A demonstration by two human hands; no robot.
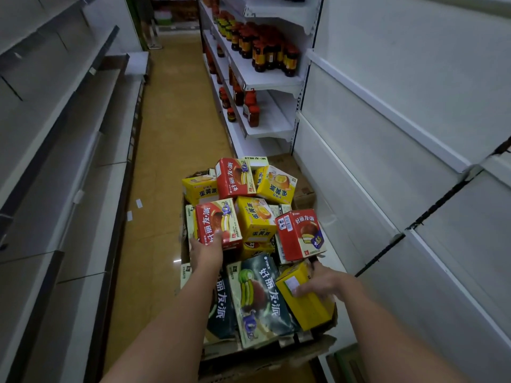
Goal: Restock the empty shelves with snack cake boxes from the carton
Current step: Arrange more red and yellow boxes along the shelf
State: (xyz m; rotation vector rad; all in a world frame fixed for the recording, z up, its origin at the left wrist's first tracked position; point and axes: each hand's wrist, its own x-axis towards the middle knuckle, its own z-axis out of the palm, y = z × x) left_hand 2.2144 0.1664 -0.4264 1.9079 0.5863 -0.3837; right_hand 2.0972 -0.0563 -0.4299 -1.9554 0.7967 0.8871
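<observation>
Two 好丽友·派 boxes (pixel 218 222), 蛋黄派 box (pixel 255 219)

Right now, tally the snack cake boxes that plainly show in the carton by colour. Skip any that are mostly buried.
Red boxes: 3, one gripped by the left hand
Yellow boxes: 4, one gripped by the right hand
Dark green boxes: 2
Total: 9
Pale and mostly buried boxes are left out.
</observation>
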